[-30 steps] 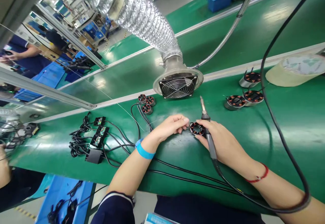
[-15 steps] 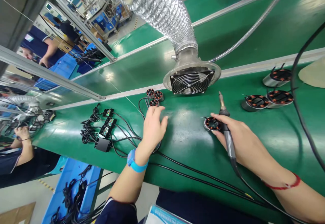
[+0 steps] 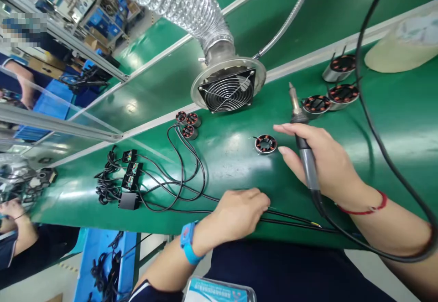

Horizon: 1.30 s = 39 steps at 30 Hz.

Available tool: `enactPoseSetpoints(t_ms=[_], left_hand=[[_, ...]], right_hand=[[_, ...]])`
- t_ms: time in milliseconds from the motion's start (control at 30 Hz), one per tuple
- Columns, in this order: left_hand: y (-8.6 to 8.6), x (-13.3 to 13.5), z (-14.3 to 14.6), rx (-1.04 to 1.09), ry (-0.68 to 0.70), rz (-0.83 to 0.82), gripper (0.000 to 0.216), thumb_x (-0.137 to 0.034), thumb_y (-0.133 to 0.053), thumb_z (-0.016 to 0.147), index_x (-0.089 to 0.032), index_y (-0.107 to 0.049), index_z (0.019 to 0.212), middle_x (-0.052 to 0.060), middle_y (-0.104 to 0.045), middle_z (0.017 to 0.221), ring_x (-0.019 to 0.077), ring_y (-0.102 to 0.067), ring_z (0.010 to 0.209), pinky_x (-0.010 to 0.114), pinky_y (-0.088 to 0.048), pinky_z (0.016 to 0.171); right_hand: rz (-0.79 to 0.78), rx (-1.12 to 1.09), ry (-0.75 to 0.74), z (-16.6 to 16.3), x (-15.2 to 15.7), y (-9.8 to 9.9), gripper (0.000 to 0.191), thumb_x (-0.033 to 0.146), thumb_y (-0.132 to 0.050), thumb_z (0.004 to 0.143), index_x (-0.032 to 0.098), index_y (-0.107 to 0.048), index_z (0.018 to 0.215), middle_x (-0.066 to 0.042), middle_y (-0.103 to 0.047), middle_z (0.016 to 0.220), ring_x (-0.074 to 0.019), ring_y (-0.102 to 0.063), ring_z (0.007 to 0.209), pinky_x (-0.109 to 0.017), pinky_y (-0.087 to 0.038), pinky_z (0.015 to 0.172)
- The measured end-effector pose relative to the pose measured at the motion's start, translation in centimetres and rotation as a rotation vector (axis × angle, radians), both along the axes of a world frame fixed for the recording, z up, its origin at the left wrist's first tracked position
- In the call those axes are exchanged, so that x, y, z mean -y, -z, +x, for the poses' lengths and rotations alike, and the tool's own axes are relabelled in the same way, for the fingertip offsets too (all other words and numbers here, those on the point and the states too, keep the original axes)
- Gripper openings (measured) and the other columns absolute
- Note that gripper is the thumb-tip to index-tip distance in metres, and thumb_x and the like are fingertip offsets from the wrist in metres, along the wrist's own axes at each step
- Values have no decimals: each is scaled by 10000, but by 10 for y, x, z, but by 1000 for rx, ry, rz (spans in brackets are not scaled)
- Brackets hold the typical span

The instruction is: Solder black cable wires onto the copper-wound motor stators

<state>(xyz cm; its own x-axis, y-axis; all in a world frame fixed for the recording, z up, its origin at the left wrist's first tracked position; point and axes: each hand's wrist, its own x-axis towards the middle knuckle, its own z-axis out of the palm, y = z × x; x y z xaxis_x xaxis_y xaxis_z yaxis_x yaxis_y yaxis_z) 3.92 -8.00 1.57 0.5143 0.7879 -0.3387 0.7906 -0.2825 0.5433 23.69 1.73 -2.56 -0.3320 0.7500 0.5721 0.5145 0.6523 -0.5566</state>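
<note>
My right hand (image 3: 323, 160) grips a soldering iron (image 3: 310, 169), its metal tip pointing up and away from me. The thumb and forefinger of that hand are spread beside a small wire-wound stator (image 3: 266, 144), apart from it. Copper-coloured windings line this ring, which lies by itself on the green bench. Near the front edge, my left hand (image 3: 239, 210) has its fingers curled down on a black cable (image 3: 284, 217); its fingertips are partly hidden. Two black cables run out to the right from under it, one with a yellowish stripped end.
Three larger stators (image 3: 342, 94) stand at right and three small wired ones (image 3: 188, 124) at back left. Black boxes with circuit boards (image 3: 132, 174) lie left. A fume-extraction fan (image 3: 228, 91) hangs overhead. A blue bin (image 3: 89, 256) holds cables; a co-worker's hand (image 3: 13, 208) is far left.
My left hand has moved from near the small wired stators down to the cables at the front edge. My right hand has let go of the stator, still holding the soldering iron. The view has shifted.
</note>
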Motion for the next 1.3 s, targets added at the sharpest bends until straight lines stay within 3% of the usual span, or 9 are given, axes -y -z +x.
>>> enactPoseSetpoints(t_ms=[100,200,267,333,400,500,667,1100,1300], left_hand=[[11,2,21,-144,110,-10,185,-305,-535,979,-179,-660,1029,66,-681,977,168,-646,738,274,-476,623],[15,-1,23,-81,99,-32,143,-280,-570,957,-166,-656,959,71,-662,962,170,-631,758,273,-469,645],[10,-3,18,59,-46,-51,111,-258,-586,939,-166,-640,905,58,-643,908,167,-612,778,268,-461,675],[2,-4,9,249,-303,-75,115,-266,-582,934,-169,-625,891,26,-599,814,143,-559,715,258,-436,662],[-6,-6,1,448,-539,-105,144,-302,-576,933,-171,-635,940,0,-551,766,113,-482,641,245,-404,629],[-15,-10,-7,668,-679,-125,216,-377,-620,899,-171,-667,947,3,-535,785,99,-432,616,242,-364,594],[-15,-18,-7,792,-735,-155,294,-427,-724,812,-167,-606,740,5,-507,751,102,-407,620,250,-320,581],[-9,-22,-1,821,-725,-191,251,-333,-750,742,-166,-566,710,-9,-487,756,88,-388,625,233,-308,569],[-12,-26,3,976,-702,-258,408,-516,-786,740,-167,-589,816,-20,-495,730,81,-423,606,223,-340,549]], right_hand=[[45,-14,-15,0,-1,-2,409,196,-593,963,251,-503,1358,-80,-732,1145,-268,-711,1007,-440,-588,863],[49,-28,-28,1,-1,-7,411,148,-573,965,265,-500,1352,-55,-747,1112,-255,-718,994,-439,-588,861],[46,-57,-31,4,0,-14,409,136,-564,969,273,-502,1350,-34,-759,1060,-243,-724,981,-428,-591,858],[-4,-126,-33,7,4,-23,377,158,-577,971,267,-519,1327,-22,-762,1010,-225,-733,955,-396,-600,846],[-139,-222,-48,9,10,-33,331,205,-592,973,263,-534,1293,-17,-755,989,-199,-743,896,-351,-613,825],[-394,-358,-112,5,22,-47,313,275,-602,967,269,-526,1270,-25,-739,1004,-176,-745,808,-318,-632,781],[-538,-526,-198,-10,34,-61,332,296,-650,932,280,-523,1239,-14,-727,938,-168,-738,820,-290,-642,756],[-580,-514,-144,-9,38,-64,331,280,-666,893,297,-558,1206,20,-719,859,-153,-709,781,-274,-596,746],[-873,-791,-175,-14,34,-69,344,323,-744,809,253,-569,1096,22,-683,723,-135,-621,580,-245,-538,519]])
